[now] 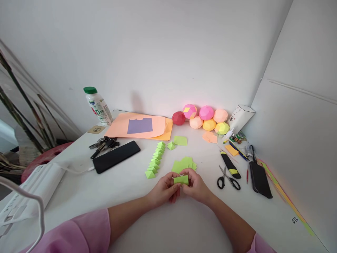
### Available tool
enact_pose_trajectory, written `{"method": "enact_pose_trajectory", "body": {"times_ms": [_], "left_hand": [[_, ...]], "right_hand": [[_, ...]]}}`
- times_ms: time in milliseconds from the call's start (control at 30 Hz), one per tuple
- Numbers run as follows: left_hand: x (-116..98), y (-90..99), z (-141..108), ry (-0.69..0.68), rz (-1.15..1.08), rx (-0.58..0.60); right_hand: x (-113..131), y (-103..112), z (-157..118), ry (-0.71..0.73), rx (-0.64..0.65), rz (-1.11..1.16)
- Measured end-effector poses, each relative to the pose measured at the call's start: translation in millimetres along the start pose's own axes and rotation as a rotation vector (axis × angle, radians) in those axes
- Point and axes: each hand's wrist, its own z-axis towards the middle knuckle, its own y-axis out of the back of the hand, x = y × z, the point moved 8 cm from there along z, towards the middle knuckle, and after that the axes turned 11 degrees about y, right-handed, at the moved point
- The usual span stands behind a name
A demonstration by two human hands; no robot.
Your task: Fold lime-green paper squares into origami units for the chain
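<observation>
A small folded piece of green paper [181, 180] is pinched between my two hands over the near middle of the table. My left hand [167, 188] grips its left end, thumb in front. At the right end, the fingers of my right hand [194, 185] are closed on the same paper. Just beyond my hands lies a loose pile of green paper pieces [184, 164]. To the left, a row of folded green paper units [155, 160] runs away from me. One more folded unit [171, 145] sits beside a flat green sheet [180, 141] farther back.
Faceted paper balls [206, 112] are stacked at the wall. Scissors [228, 178], a utility knife [230, 164] and a black phone [260, 179] lie right. A black power bank [116, 157], keys [104, 145], peach paper sheets [118, 125] and a bottle [98, 107] occupy the left.
</observation>
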Motion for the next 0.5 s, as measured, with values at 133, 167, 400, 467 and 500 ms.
{"method": "enact_pose_trajectory", "body": {"times_ms": [133,167,400,467,500], "left_hand": [[0,6.2,1,0.018,-0.069,-0.063],[0,6.9,2,0.018,-0.080,-0.067],[1,7.0,2,0.017,-0.081,-0.057],[0,6.3,1,0.013,-0.066,-0.055],[0,5.6,1,0.011,-0.060,-0.050]], "right_hand": [[3,24,6,0.016,-0.030,-0.026],[4,33,7,0.018,-0.070,-0.036],[6,21,3,-0.026,-0.021,0.086],[6,5,1,-0.046,0.029,0.116],[6,-1,0,-0.050,0.034,0.134]]}}
